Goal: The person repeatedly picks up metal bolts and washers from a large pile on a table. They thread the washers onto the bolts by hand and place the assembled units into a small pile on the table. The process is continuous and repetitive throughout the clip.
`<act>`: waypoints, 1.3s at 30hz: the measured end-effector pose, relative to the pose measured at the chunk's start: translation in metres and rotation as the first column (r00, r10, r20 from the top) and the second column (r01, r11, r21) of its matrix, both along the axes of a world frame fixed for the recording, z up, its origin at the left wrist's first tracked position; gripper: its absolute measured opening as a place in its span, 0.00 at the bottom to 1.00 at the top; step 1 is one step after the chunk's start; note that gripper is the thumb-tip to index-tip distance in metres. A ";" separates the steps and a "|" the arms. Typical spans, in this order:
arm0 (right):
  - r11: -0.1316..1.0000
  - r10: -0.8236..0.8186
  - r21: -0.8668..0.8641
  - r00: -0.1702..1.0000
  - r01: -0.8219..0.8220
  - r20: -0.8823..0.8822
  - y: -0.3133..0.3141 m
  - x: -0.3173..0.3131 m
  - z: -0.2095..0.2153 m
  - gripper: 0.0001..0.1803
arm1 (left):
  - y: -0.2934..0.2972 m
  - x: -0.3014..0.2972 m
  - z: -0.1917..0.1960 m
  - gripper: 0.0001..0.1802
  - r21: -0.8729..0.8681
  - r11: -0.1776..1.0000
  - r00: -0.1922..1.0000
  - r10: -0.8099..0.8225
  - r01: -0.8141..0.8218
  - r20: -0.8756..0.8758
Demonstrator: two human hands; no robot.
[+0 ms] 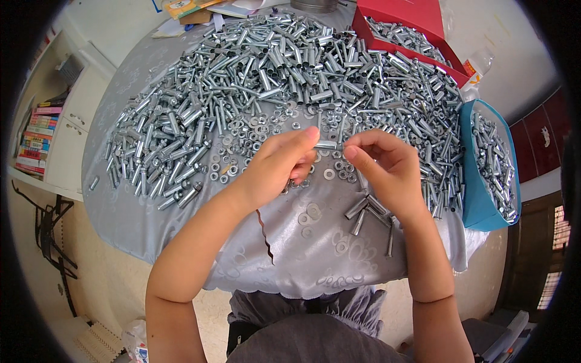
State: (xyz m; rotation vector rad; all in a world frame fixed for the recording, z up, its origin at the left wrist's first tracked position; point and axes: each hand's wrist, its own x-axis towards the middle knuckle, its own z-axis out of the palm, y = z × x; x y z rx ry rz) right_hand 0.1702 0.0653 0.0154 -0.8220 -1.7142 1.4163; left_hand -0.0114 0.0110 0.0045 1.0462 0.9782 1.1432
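Note:
Above the near-middle of the table, my left hand (273, 162) is closed round one end of a shiny metal sleeve anchor (327, 145), which lies level between my hands. My right hand (388, 169) pinches its other end with thumb and forefinger; whether a nut or washer sits between those fingertips is hidden. Below the hands, flat washers (312, 211) lie loose on the grey cloth. A few metal sleeves and bolts (357, 208) rest beside my right wrist. Hex nuts (224, 179) and more washers are scattered just beyond my left hand.
A large heap of metal sleeves and bolts (284, 54) covers the far table. At the back right stands a red box (417, 57) of hardware. A blue fabric bin (478, 199), also filled, stands at the right edge. The silvery tablecloth (242, 266) has a wavy tear near me.

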 end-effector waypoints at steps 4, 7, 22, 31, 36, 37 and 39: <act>0.962 0.018 0.269 0.991 -0.054 0.136 0.002 0.001 -0.008 0.06 | 0.000 0.005 -0.001 0.24 0.025 1.000 0.999 0.015 -0.014 -0.047; 0.940 0.006 0.334 0.981 -0.071 0.192 -0.003 0.000 0.000 0.08 | 0.000 0.005 0.001 0.24 0.023 1.000 0.999 0.005 -0.004 -0.047; 0.645 -0.280 0.734 0.829 -0.212 0.485 0.015 0.019 0.001 0.07 | 0.006 -0.002 0.002 0.23 -0.066 0.997 0.983 0.039 -0.027 0.178; 0.664 -0.270 0.708 0.806 -0.240 0.526 0.016 0.017 -0.002 0.05 | 0.006 -0.001 0.000 0.23 -0.062 0.998 0.988 0.030 -0.021 0.153; 0.652 -0.223 0.732 0.872 -0.198 0.435 0.015 0.011 -0.001 0.07 | 0.005 0.000 0.000 0.23 -0.084 0.996 0.989 0.039 -0.027 0.144; 0.653 -0.207 0.736 0.893 -0.177 0.399 0.015 0.009 0.001 0.07 | 0.005 0.000 0.000 0.23 -0.082 0.996 0.990 0.041 -0.029 0.139; 0.817 -0.114 0.572 0.953 -0.071 0.282 0.011 0.009 0.004 0.06 | 0.005 -0.001 -0.001 0.23 -0.084 0.996 0.988 0.032 -0.020 0.150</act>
